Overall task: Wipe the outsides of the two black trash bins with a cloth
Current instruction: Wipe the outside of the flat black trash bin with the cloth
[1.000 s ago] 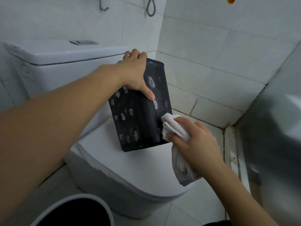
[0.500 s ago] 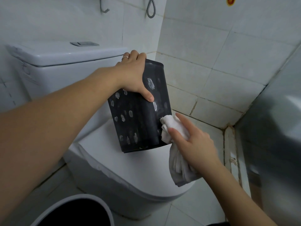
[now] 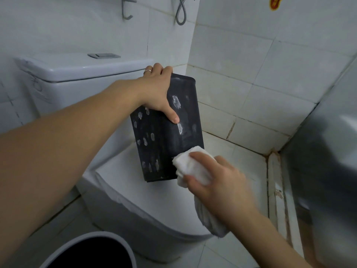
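White toilet point(image 3: 135, 192), cistern point(image 3: 77, 68), two wall hooks point(image 3: 126, 8), tiled corner.

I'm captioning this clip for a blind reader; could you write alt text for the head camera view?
A left hand grips the top of a black trash bin, tilted on a closed white toilet lid, while the right hand presses a white cloth against its lower corner. White smudges dot the bin's side.
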